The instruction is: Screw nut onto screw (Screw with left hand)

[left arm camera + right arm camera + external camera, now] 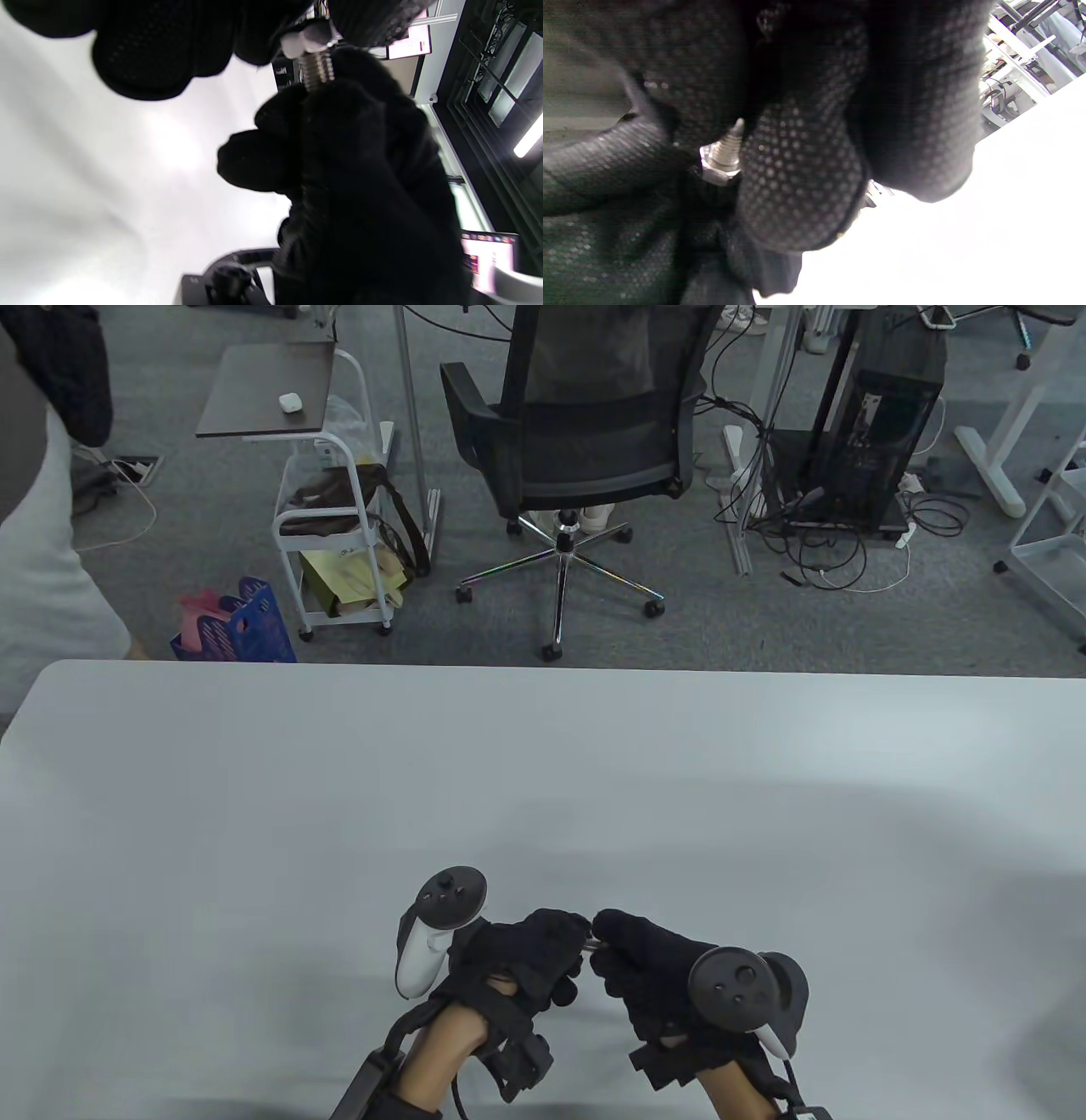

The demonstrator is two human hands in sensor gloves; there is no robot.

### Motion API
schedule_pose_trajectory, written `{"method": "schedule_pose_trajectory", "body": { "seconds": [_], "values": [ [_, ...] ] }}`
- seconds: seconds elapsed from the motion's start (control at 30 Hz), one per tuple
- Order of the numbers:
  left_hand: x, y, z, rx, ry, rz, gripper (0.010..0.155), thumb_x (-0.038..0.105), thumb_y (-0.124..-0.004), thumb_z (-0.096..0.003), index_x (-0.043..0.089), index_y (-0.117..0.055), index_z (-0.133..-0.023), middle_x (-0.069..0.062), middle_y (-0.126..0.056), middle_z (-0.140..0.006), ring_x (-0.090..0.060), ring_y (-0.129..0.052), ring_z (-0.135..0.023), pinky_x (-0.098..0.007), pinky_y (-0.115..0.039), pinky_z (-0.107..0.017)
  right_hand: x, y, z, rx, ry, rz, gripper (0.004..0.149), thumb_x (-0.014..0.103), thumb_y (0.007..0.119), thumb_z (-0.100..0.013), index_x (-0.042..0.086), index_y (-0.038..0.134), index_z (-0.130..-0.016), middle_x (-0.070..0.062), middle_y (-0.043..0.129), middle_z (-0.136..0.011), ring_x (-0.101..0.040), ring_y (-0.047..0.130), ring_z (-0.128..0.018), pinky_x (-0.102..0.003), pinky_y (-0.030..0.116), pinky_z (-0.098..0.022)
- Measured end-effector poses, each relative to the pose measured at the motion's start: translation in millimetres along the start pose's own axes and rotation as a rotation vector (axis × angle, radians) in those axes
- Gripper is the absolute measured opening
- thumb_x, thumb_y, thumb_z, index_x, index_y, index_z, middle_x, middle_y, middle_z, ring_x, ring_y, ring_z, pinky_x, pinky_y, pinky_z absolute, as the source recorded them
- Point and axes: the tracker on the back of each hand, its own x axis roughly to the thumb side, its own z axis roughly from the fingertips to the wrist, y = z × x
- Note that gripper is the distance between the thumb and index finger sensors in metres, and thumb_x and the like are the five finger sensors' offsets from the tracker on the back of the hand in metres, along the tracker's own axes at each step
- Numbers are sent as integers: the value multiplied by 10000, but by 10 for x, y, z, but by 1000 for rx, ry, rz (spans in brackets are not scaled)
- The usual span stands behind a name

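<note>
Both gloved hands meet just above the white table [543,780] near its front edge. In the left wrist view my left hand [309,23] pinches a silver hex nut [306,40] at its fingertips. The threaded screw [317,70] runs from the nut down into my right hand [348,169], which grips its shaft. In the right wrist view the screw [729,146] shows between my right fingers [797,169], with the nut [717,168] at its lower end. In the table view the left hand [573,940] and right hand [607,942] touch around a sliver of the screw [591,947].
The table's far edge lies beyond the hands. Behind it on the floor are an office chair [585,432], a small side table with a white cart [331,517] and a blue basket [242,628]. A person in white stands at the far left [42,560].
</note>
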Motion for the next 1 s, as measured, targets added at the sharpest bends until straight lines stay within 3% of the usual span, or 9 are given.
{"method": "schedule_pose_trajectory", "body": {
  "seconds": [0.1, 0.27, 0.33, 0.53, 0.67, 0.77, 0.9, 1.0],
  "values": [
    [21, -17, -12, -10, -6, -11, 574, 400, -695, -442, 4, -777, -849, -308, -841, -749, -476, -917, -465, -584, -727, -361, -5, 1, 10, 1, -5, 22, 466, 368, 936, -300, 167, 916, -720, -42, 1080, -533, -78, 1195, -228, -328, 1052, -251],
    [26, -15, -10, -67, -17, 6, 574, 370, -692, -448, 28, -682, -909, -284, -777, -805, -451, -891, -519, -567, -714, -400, 1, -4, 10, -3, -8, 18, 458, 366, 937, -308, 167, 916, -720, -44, 1080, -530, -79, 1193, -226, -328, 1051, -252],
    [7, -8, 1, -50, -18, 34, 665, 433, -679, -448, 29, -630, -974, -297, -761, -829, -460, -886, -537, -569, -712, -409, -3, -8, 7, -5, -9, 21, 457, 365, 936, -309, 169, 915, -721, -42, 1078, -533, -79, 1192, -230, -327, 1051, -254],
    [26, 10, 2, 0, -24, 12, 570, 388, -693, -443, 10, -770, -862, -301, -834, -759, -472, -914, -474, -581, -726, -367, 7, -3, 10, -3, -15, 17, 457, 366, 936, -310, 172, 914, -723, -41, 1077, -537, -79, 1193, -233, -328, 1050, -257],
    [30, 11, -2, -68, -21, 19, 558, 349, -690, -448, 30, -681, -906, -279, -774, -808, -450, -890, -521, -564, -714, -401, 12, 1, 13, 2, -20, 15, 458, 365, 935, -310, 169, 914, -723, -44, 1077, -538, -81, 1192, -235, -329, 1050, -257],
    [1, 19, 11, -38, -15, 39, 681, 439, -675, -448, 24, -624, -985, -307, -753, -842, -465, -886, -539, -571, -712, -409, 8, -2, 12, -2, -17, 18, 456, 365, 936, -310, 172, 914, -722, -43, 1077, -538, -80, 1193, -233, -328, 1050, -258],
    [-4, 27, 1, -2, -9, 11, 595, 414, -689, -440, 3, -799, -856, -319, -840, -760, -486, -917, -471, -588, -726, -365, 11, 0, 13, 2, -15, 21, 456, 365, 936, -309, 172, 914, -722, -42, 1077, -538, -80, 1193, -234, -328, 1050, -258],
    [26, 8, -1, -24, -11, -5, 555, 373, -688, -442, 9, -757, -856, -302, -819, -767, -467, -909, -482, -579, -724, -372, 13, 1, 15, 1, -14, 11, 454, 364, 935, -310, 172, 914, -721, -43, 1077, -538, -81, 1193, -235, -330, 1050, -259]
  ]
}}
